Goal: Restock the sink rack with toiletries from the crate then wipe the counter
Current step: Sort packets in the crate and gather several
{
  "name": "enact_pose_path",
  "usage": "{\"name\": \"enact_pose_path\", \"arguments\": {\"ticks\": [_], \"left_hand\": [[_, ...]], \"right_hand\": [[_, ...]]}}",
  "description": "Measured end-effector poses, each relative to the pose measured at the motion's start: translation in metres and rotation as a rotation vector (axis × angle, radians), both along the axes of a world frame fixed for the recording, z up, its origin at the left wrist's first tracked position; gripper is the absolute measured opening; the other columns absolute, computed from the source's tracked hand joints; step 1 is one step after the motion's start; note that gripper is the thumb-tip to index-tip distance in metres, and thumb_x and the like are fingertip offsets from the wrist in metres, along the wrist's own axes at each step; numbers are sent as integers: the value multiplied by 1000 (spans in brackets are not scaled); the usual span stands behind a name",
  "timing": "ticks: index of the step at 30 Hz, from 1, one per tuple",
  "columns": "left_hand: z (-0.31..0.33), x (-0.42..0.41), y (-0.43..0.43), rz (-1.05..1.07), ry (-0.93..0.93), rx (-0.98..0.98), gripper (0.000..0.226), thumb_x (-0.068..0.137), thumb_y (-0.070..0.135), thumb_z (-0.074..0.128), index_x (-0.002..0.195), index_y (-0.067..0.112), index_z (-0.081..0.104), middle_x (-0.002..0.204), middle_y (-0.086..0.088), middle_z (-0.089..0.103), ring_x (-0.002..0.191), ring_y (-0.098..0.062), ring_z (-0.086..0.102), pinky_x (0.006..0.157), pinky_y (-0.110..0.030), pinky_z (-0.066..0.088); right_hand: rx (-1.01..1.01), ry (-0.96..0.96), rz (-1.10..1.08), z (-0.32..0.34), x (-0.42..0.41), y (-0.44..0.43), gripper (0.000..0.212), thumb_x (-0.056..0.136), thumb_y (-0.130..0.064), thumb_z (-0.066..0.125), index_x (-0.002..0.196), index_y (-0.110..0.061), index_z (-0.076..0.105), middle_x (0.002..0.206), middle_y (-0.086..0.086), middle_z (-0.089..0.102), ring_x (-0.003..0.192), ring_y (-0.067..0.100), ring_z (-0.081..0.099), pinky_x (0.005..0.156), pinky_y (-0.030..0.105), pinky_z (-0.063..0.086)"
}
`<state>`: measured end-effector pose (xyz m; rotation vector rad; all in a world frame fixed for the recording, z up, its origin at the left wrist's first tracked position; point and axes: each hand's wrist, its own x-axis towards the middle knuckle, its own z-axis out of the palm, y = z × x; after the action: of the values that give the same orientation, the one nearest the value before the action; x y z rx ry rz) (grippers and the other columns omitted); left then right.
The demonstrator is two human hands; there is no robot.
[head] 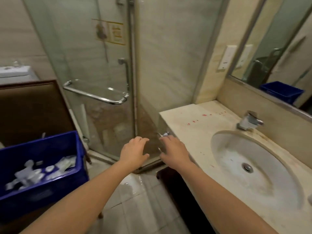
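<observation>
Reaching forward at frame centre, the left hand (134, 152) and right hand (174, 152) are both released, fingers loosely spread, grasping nothing. The right fingertips lie just beside a chrome fitting (164, 134) at the table (194, 114) corner. The blue crate (50, 191), lower left, holds white toiletries (33, 174). Red spots (192, 122) mark the table near the sink (236, 157).

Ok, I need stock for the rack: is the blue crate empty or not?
Not empty: the blue crate holds white toiletries scattered over its floor, well below the rim.
</observation>
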<state>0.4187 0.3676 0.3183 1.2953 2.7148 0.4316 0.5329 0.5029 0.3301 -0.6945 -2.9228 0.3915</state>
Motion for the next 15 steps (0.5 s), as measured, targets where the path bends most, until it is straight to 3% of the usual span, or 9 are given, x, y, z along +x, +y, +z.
{"name": "enact_pose_path", "arguments": {"ticks": [15], "left_hand": [[-14, -77, -170, 410, -100, 78, 63, 87, 39, 66, 143, 30, 39, 136, 6, 46, 122, -15, 47, 95, -34, 46]], "right_hand": [[-47, -7, 412, -8, -141, -136, 59, 80, -24, 61, 137, -27, 47, 132, -3, 52, 120, 20, 49, 100, 34, 41]]}}
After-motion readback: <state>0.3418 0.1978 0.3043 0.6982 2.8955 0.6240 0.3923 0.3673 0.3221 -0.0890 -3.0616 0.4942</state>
